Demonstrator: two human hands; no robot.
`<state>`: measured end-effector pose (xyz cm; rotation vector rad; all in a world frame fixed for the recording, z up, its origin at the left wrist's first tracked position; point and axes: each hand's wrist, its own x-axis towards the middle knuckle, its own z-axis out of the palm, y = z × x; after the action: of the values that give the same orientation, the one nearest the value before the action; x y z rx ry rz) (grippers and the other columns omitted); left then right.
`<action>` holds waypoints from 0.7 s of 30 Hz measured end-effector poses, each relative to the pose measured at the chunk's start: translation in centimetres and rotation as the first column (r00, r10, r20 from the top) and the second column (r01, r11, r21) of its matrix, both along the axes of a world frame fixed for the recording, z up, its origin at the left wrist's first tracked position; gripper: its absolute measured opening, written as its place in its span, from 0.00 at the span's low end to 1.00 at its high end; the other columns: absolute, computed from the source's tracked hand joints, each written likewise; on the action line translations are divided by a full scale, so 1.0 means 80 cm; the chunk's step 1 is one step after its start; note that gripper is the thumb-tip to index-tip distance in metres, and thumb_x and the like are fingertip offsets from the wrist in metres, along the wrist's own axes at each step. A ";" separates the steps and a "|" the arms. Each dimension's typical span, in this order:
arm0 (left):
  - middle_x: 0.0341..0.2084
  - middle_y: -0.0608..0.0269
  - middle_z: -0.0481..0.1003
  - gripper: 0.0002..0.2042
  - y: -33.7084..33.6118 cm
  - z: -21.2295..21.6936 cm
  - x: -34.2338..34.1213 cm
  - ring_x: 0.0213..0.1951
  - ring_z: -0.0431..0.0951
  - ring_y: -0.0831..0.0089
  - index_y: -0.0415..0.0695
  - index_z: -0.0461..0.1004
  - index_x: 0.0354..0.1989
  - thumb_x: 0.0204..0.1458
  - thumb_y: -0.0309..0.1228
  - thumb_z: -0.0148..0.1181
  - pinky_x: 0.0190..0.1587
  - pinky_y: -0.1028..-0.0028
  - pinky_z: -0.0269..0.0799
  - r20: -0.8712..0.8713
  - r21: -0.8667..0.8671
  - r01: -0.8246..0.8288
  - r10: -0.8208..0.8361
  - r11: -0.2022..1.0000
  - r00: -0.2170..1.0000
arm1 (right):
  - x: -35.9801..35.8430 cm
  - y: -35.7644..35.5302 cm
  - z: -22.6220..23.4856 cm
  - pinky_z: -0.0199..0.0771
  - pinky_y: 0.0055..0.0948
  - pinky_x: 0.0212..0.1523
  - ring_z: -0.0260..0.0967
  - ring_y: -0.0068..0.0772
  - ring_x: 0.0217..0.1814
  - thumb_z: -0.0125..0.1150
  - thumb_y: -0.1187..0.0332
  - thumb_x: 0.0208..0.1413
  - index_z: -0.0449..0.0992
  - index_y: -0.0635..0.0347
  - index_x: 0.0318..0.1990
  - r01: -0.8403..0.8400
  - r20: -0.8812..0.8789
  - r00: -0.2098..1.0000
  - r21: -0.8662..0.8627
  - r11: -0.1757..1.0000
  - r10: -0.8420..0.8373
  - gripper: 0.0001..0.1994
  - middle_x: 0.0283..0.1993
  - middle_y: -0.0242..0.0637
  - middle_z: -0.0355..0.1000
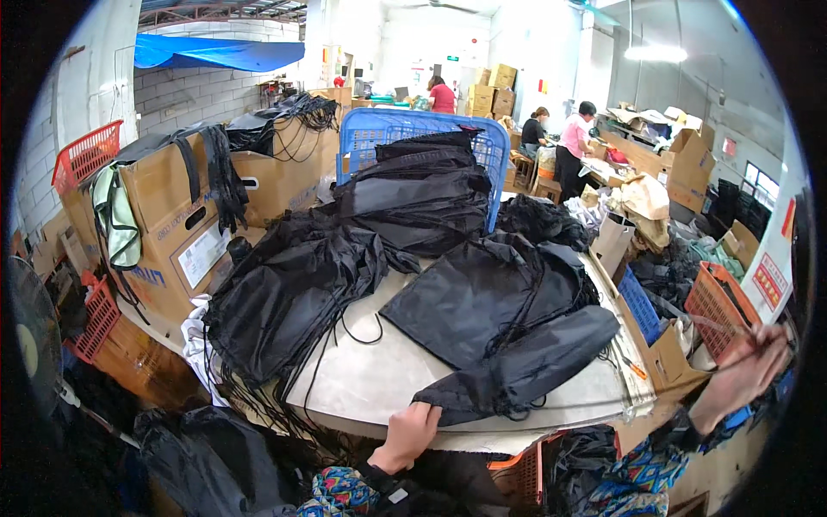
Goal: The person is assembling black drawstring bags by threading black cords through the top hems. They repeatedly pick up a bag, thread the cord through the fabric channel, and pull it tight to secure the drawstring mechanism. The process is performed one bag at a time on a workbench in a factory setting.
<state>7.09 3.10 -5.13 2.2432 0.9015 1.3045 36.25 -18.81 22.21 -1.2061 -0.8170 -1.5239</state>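
My left hand (pixel 405 438) is closed on the near corner of a black drawstring bag (pixel 538 358) at the table's front edge. That bag lies slantwise over more flat black bags (pixel 474 289) on the right side of the pale table (pixel 383 379). My right hand (pixel 743 379) is away from the table at the far right, raised near an orange basket; it is smeared by motion and its fingers are unclear. On the left lies a heap of black bags (pixel 293 297), cords hanging over the front edge. A taller stack of folded black bags (pixel 418 185) stands behind.
A blue plastic crate (pixel 495 142) stands upright behind the stack. Cardboard boxes (pixel 164 220) flank the table at left. An orange-handled tool (pixel 636 369) lies by the right edge. An orange basket (pixel 719 306) stands at right. Several people (pixel 579 142) are in the background.
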 end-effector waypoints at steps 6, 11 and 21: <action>0.48 0.51 0.64 0.26 -0.026 0.086 0.049 0.48 0.65 0.55 0.41 0.70 0.44 0.29 0.29 0.66 0.49 0.59 0.59 0.108 0.385 -0.016 -0.028 0.923 0.994 | -0.043 -0.032 -0.029 0.50 0.21 0.33 0.44 0.19 0.28 0.38 0.66 0.66 0.62 0.63 0.40 -0.779 -0.065 0.565 0.287 0.557 0.823 0.09 0.28 0.27 0.51; 0.27 0.46 0.74 0.19 0.011 0.097 0.081 0.33 0.75 0.50 0.35 0.70 0.41 0.35 0.16 0.49 0.38 0.64 0.70 0.329 -0.015 0.196 -0.180 0.981 0.927 | -0.063 -0.014 -0.045 0.52 0.20 0.35 0.51 0.20 0.30 0.39 0.68 0.65 0.66 0.67 0.43 -0.581 -0.112 0.776 0.255 0.773 0.621 0.11 0.30 0.31 0.60; 0.43 0.53 0.72 0.22 0.152 0.009 -0.097 0.41 0.73 0.64 0.31 0.67 0.49 0.59 0.41 0.45 0.45 0.68 0.69 0.560 -0.812 0.275 0.820 0.515 0.118 | 0.184 -0.138 -0.120 0.66 0.21 0.37 0.61 0.23 0.31 0.42 0.71 0.62 0.68 0.61 0.56 -0.036 -0.768 0.641 -0.058 0.998 -0.022 0.16 0.43 0.32 0.71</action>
<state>-0.64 15.25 -4.45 0.0843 1.0735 1.6114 50.94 -29.83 12.61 -1.7146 -0.2783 -0.8070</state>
